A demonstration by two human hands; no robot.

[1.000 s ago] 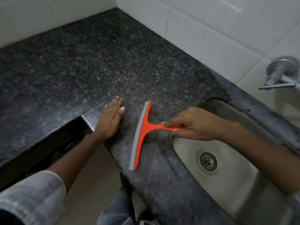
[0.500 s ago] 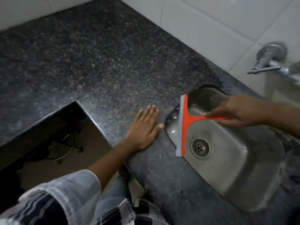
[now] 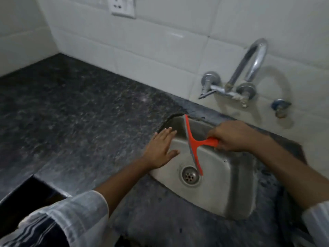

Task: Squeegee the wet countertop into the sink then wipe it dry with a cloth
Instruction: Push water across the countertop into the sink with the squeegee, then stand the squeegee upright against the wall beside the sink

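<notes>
An orange squeegee [image 3: 193, 145] with a grey blade hangs over the steel sink [image 3: 229, 189], its blade running from the sink's back rim down toward the drain [image 3: 190, 176]. My right hand [image 3: 233, 137] is shut on its handle, above the sink's right half. My left hand [image 3: 161, 148] lies flat and open at the sink's left rim, fingers spread, partly over the basin. The dark speckled granite countertop [image 3: 80, 125] stretches to the left of the sink. No cloth is in view.
A chrome wall tap [image 3: 249, 68] arches above the sink's back edge, with a small valve [image 3: 280, 106] to its right. A white socket plate [image 3: 122, 6] sits on the tiled wall. The counter has a cut-out gap [image 3: 26, 191] at front left.
My right hand has dragged the squeegee from the countertop rightward over the sink rim and into the basin. My left hand slid right along the counter to the sink's edge.
</notes>
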